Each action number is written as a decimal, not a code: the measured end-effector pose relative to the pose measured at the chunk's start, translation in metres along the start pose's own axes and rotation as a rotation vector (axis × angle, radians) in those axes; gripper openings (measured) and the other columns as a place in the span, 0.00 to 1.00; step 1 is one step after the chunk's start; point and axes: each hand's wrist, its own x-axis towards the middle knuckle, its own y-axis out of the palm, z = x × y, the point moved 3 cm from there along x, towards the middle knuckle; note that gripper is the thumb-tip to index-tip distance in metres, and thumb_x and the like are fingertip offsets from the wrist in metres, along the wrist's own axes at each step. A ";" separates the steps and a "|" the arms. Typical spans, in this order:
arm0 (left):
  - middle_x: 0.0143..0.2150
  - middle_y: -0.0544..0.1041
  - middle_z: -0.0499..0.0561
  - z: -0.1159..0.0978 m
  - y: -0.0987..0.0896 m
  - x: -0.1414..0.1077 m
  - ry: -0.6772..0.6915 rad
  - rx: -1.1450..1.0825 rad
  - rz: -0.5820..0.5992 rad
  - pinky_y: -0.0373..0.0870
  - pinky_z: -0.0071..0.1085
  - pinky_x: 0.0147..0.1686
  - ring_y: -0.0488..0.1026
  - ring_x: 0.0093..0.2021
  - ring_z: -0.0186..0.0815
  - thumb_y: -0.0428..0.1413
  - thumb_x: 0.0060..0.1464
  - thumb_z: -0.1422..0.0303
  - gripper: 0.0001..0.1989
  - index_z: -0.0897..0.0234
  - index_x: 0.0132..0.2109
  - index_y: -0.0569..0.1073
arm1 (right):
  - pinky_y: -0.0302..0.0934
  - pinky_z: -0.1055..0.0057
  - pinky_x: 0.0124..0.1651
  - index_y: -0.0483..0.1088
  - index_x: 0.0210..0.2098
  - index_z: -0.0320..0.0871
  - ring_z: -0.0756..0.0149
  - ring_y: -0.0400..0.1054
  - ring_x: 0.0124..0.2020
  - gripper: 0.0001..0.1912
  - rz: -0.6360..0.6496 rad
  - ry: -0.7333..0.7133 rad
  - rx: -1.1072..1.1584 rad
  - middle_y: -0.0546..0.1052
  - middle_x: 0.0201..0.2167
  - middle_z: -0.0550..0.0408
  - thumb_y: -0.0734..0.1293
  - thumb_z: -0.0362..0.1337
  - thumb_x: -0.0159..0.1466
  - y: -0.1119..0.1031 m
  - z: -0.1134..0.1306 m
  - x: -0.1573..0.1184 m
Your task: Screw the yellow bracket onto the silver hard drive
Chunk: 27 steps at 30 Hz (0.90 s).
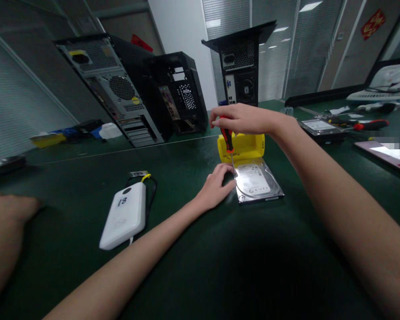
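Note:
A silver hard drive [253, 180] lies flat on the dark green table with its white label up. My left hand [217, 186] is closed on the drive's left edge, thumb on the near side and fingers further back. Above it, my right hand [236, 118] grips the handle of a red and black screwdriver [227, 138] from the top. The screwdriver stands nearly upright, its tip at the drive's left edge beside my left fingers; exact contact is too small to tell. A yellow open box [242, 149] sits right behind the drive.
A white power bank [125, 215] with a cable lies left of my forearm. Computer cases [133, 100] stand at the back. Another hard drive [318, 126], red-handled tools [370, 125] and a tablet-like device [386, 153] lie right. Another person's hand [11, 213] rests far left.

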 end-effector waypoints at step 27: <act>0.53 0.65 0.55 -0.002 -0.001 0.000 -0.026 -0.004 0.008 0.61 0.43 0.55 0.63 0.56 0.43 0.49 0.56 0.66 0.10 0.61 0.45 0.66 | 0.53 0.75 0.26 0.66 0.32 0.38 0.75 0.58 0.21 0.20 0.056 0.073 0.212 0.69 0.27 0.54 0.50 0.42 0.68 0.002 -0.001 0.000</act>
